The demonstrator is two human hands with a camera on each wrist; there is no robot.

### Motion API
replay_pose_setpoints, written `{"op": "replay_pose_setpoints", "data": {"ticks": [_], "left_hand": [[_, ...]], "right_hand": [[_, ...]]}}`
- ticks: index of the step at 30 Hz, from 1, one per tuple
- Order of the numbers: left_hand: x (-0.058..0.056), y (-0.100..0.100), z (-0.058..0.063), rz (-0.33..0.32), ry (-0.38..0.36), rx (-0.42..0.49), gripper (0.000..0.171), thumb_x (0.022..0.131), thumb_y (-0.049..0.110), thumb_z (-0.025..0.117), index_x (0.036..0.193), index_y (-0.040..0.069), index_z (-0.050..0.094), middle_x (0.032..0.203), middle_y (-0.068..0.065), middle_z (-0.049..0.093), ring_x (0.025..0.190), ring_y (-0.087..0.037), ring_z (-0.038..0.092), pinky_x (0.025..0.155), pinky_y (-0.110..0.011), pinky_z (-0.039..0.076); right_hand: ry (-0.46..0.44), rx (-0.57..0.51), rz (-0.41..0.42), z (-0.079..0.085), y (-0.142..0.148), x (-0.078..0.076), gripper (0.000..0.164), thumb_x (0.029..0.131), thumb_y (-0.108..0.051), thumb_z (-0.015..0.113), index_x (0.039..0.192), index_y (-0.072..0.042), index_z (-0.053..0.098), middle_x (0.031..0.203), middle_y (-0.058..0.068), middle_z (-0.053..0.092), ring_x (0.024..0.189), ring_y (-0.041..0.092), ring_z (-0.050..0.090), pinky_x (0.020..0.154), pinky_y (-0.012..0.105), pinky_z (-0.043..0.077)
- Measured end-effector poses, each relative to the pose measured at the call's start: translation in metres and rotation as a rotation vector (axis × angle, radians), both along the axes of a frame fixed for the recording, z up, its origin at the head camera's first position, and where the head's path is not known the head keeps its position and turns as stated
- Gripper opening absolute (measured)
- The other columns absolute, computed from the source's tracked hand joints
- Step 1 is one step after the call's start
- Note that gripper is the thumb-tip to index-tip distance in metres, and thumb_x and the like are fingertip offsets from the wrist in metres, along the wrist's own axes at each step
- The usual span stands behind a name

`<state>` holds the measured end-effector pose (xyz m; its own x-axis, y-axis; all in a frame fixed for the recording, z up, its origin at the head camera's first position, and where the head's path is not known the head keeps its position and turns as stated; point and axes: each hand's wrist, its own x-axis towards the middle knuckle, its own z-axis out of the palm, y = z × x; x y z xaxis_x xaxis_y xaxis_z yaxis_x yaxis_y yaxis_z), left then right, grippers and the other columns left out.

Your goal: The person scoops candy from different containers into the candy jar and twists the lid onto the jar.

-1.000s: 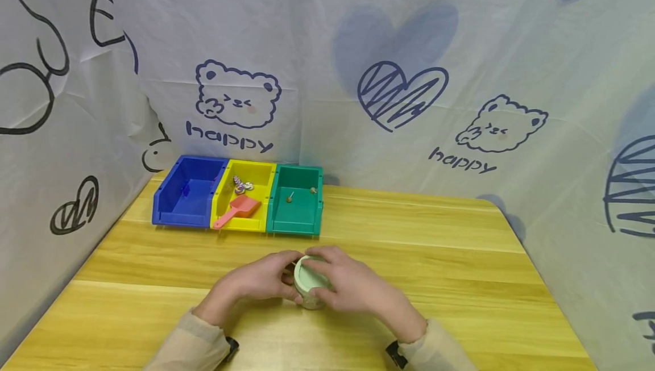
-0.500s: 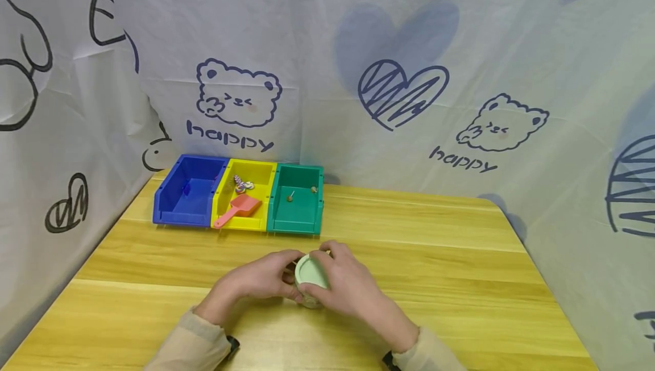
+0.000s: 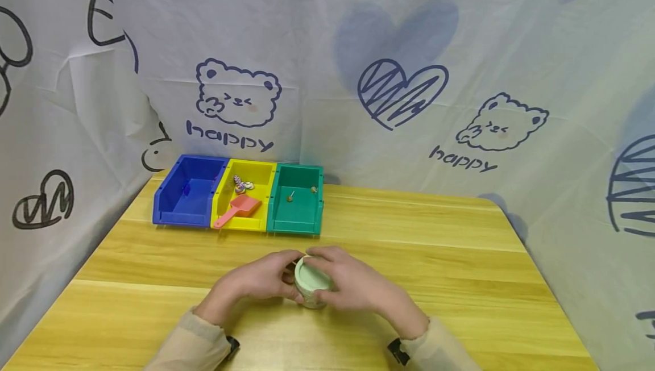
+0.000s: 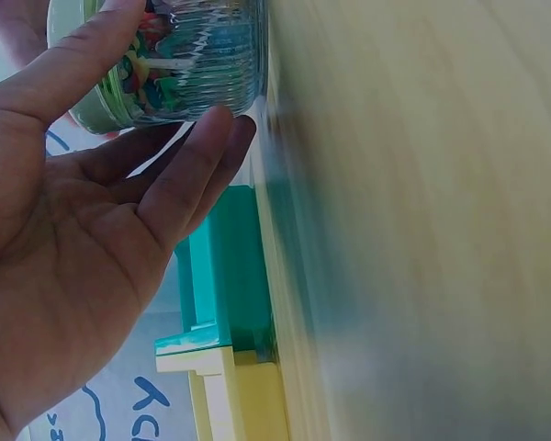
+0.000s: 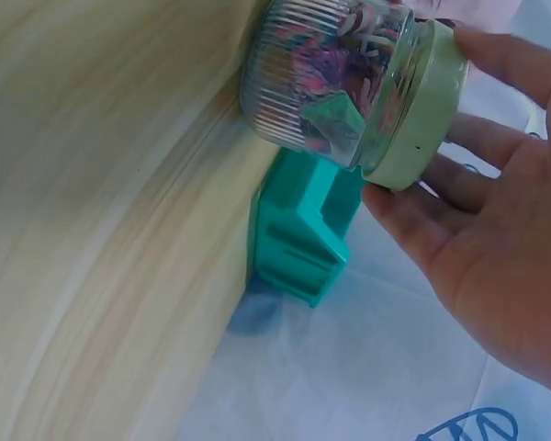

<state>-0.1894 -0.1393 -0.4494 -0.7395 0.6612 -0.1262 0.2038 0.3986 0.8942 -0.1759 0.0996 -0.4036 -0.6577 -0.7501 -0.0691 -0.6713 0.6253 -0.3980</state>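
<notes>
A clear ribbed jar with colourful small pieces inside stands upright on the table. Its pale green lid is on top. From the left, my left hand holds the jar body between thumb and fingers, as the left wrist view shows close up, with the jar's glass side against the fingertips. My right hand grips the lid's rim from the right, thumb on the near side and fingers over the far side. In the right wrist view its fingertips meet the lid's edge.
Behind the jar, to the left, three joined bins stand in a row: blue, yellow and green. A pink scoop lies in the yellow one beside several swirled sweets. Small pieces lie in the other bins. A printed cloth hangs behind.
My right hand twisted on the lid, its wrist swinging in toward the body, then swung back out to the right. My left hand and the jar stay in place.
</notes>
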Motion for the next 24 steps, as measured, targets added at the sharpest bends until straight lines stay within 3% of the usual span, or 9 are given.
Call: {"op": "replay_pose_setpoints", "data": {"ticks": [4,11,15,20,24], "left_hand": [[0.0,0.001,0.0,0.01,-0.014,-0.012,0.066,0.086,0.014,0.087,0.141,0.002,0.053,0.129,-0.007,0.063,0.113,-0.021,0.063,0.095,-0.031,0.056],[0.0,0.002,0.0,0.012,-0.006,-0.024,0.062,0.087,0.013,0.085,0.139,0.001,0.054,0.127,-0.007,0.063,0.112,-0.022,0.062,0.093,-0.03,0.057],[-0.001,0.003,0.0,0.014,0.003,-0.038,0.062,0.088,0.015,0.085,0.14,0.002,0.054,0.127,-0.006,0.063,0.112,-0.021,0.061,0.093,-0.03,0.056],[-0.001,0.002,0.0,0.011,-0.013,-0.02,0.066,0.087,0.014,0.086,0.142,0.0,0.052,0.129,-0.007,0.062,0.113,-0.021,0.063,0.093,-0.03,0.057],[0.0,0.002,0.0,0.01,-0.029,-0.003,0.069,0.086,0.012,0.086,0.144,0.0,0.05,0.128,-0.008,0.063,0.113,-0.022,0.064,0.093,-0.03,0.057]], "right_hand": [[0.044,-0.019,-0.054,-0.003,-0.003,0.001,0.067,0.094,-0.035,0.079,0.15,-0.009,0.054,0.151,0.012,0.05,0.134,0.027,0.051,0.101,0.037,0.054],[0.128,-0.071,-0.245,-0.014,-0.013,0.006,0.078,0.08,-0.06,0.084,0.138,-0.011,0.063,0.125,0.007,0.055,0.102,0.019,0.055,0.078,0.031,0.055],[0.123,-0.068,-0.291,-0.016,-0.015,0.007,0.079,0.08,-0.064,0.081,0.138,-0.013,0.063,0.124,0.005,0.054,0.1,0.018,0.054,0.073,0.031,0.054],[0.046,-0.078,-0.174,-0.006,-0.008,0.003,0.073,0.09,-0.052,0.078,0.147,-0.012,0.057,0.147,0.008,0.051,0.128,0.025,0.053,0.092,0.041,0.056],[-0.019,-0.042,-0.022,0.002,-0.001,0.0,0.063,0.098,-0.029,0.073,0.154,-0.01,0.05,0.16,0.008,0.043,0.145,0.028,0.044,0.112,0.043,0.047]]}}
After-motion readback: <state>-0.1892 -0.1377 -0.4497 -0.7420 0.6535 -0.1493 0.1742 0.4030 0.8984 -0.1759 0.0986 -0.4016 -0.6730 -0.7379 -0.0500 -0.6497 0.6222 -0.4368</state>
